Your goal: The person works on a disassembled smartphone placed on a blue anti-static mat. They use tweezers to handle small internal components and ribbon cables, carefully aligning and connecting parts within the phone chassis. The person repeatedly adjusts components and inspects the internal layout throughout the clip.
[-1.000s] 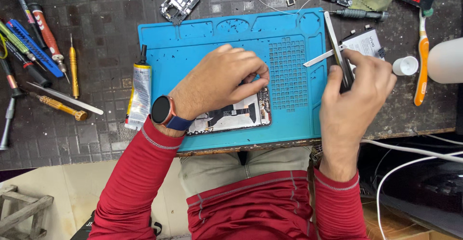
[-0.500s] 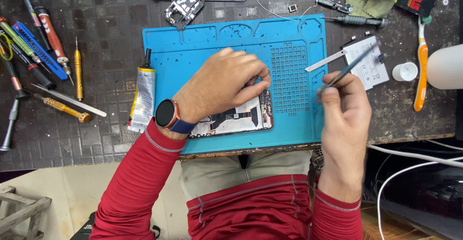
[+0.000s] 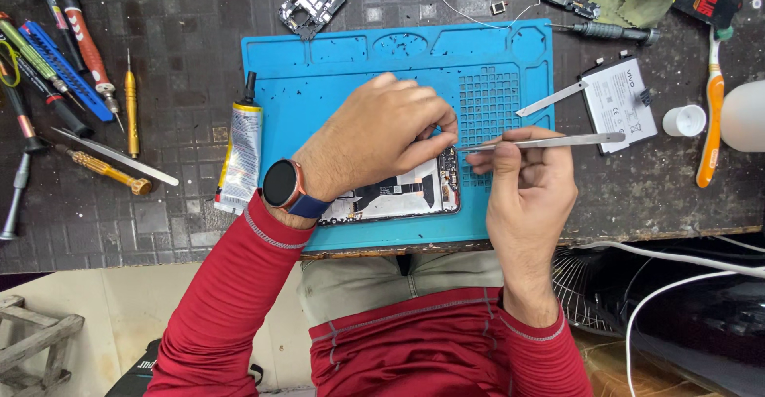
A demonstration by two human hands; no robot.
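Your left hand (image 3: pixel 382 138) lies flat over the opened phone (image 3: pixel 402 198), fingers curled down on its upper right corner, pinning it to the blue mat (image 3: pixel 351 54) near the mat's front edge. The phone's long axis runs left to right, parallel to that front edge, and only its lower strip and right end show from under your palm.

Your right hand (image 3: pixel 526 198) is closed around the metal tweezers (image 3: pixel 550 140), pinched between thumb and forefinger. The tweezers also lie left to right, their tip pointing left and sitting just at the phone's right end, beside your left fingertips. So the work spot is directly left of your right grip, along the tool's own line.

A second flat metal tool (image 3: pixel 554 98) rests near the mat's right edge, with a battery (image 3: pixel 621 106) just beyond it and a glue tube (image 3: pixel 239 154) at the mat's left edge.
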